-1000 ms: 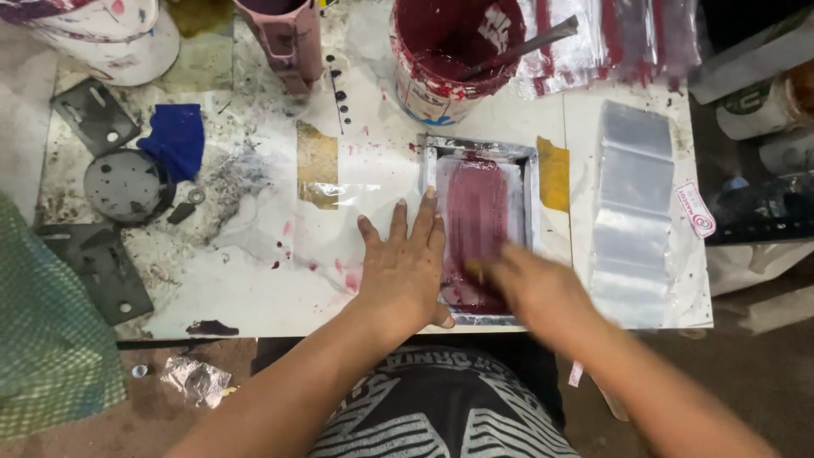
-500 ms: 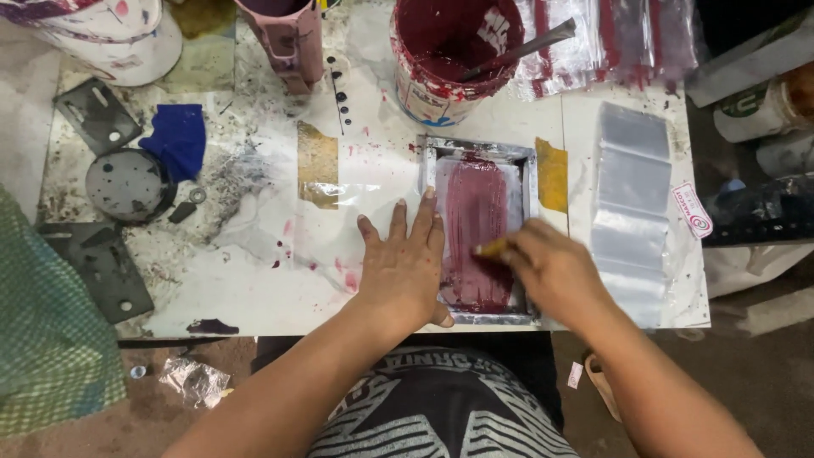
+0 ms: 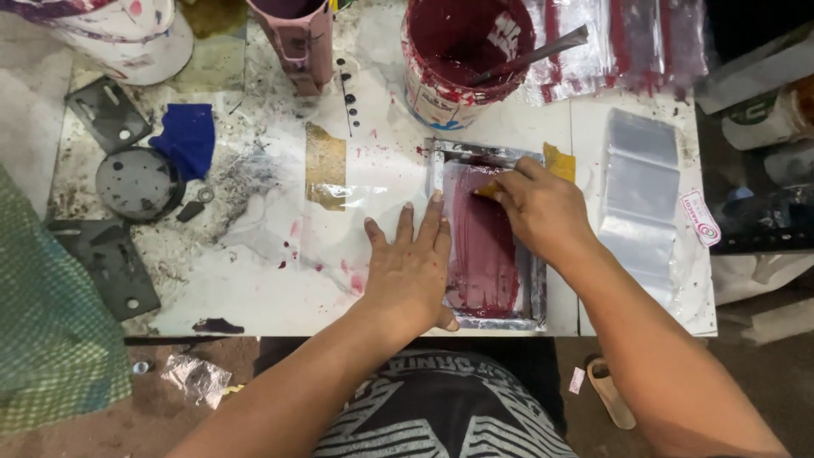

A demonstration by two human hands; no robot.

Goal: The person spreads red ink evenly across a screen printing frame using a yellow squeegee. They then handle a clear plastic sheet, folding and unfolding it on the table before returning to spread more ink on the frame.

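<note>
A small metal-framed printing screen covered in dark red ink lies flat on the white table. My left hand lies flat with spread fingers on the table, pressing against the frame's left edge. My right hand is over the far end of the screen, its fingers closed on a small yellowish squeegee that touches the inked mesh.
A can of dark red ink with a stirring stick stands beyond the screen. A stack of clear plastic pouches lies to the right. At left are a blue cloth, metal plates and a white bucket.
My right hand has slid with the squeegee from the near end of the screen to its far end. My left hand has stayed in place.
</note>
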